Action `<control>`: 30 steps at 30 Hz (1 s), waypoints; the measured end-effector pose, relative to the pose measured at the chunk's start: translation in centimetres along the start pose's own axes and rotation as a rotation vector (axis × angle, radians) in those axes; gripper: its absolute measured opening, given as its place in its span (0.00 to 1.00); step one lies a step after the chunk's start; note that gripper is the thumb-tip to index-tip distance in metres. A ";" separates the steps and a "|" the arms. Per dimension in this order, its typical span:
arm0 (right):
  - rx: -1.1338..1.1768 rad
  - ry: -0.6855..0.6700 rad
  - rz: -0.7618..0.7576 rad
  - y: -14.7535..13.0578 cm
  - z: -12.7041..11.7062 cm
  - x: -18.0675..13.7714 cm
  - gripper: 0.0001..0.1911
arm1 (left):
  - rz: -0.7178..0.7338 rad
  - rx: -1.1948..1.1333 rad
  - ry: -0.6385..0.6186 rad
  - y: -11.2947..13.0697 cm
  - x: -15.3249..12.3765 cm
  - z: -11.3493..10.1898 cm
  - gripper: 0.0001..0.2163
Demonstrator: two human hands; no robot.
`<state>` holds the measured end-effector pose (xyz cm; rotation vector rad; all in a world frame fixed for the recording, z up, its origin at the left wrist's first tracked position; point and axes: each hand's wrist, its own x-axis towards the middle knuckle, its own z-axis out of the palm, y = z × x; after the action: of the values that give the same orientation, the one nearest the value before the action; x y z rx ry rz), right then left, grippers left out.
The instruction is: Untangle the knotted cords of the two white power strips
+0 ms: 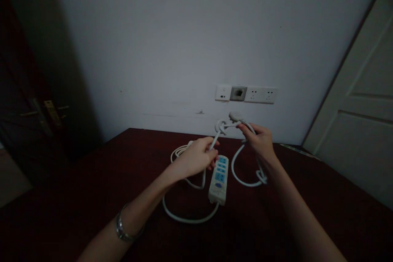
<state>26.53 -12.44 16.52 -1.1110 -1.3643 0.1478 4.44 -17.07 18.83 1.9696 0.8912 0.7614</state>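
Note:
A white power cord [192, 221] runs from the near end of a white power strip [218, 193] with blue socket faces. My left hand [199, 156] is closed on the cord just below a loose knot [220, 127], above the strip's left side. On the knot's other side, my right hand [257, 137] pinches the cord close to its white plug [235, 117]. The cord stretches between both hands, raised off the table. Below my right hand hangs a loop with a second knot [261, 177] in it. More coiled cord [178, 151] lies partly hidden behind my left hand.
The dark red table [123, 163] meets a pale wall with a row of wall sockets [260, 95] and a grey-framed outlet [238, 93]. A dark door with a brass handle [53, 112] stands at left, a white panelled door [362, 102] at right.

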 end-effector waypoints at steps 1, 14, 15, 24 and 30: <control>-0.001 -0.004 -0.008 -0.9 0.0 -0.1 0.19 | 0.003 -0.054 0.005 -0.1 0.1 -0.5 0.20; 0.022 -0.081 -0.036 -7.6 1.0 -2.4 0.17 | 0.338 -0.307 0.199 -0.4 1.2 -2.4 0.24; 0.023 -0.079 -0.030 -7.7 0.9 -2.4 0.17 | 0.350 -0.312 0.186 -0.4 1.1 -2.4 0.23; 0.117 -0.092 0.059 -8.3 1.3 -2.7 0.18 | 0.294 -0.466 0.104 -0.1 1.0 -2.6 0.22; 0.232 -0.212 0.213 -8.7 1.4 -2.7 0.20 | 0.255 -0.572 0.157 -1.3 1.8 -2.2 0.21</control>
<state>20.28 -17.96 20.38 -1.0632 -1.3715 0.5793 3.40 -14.12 19.11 1.5362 0.4379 1.1826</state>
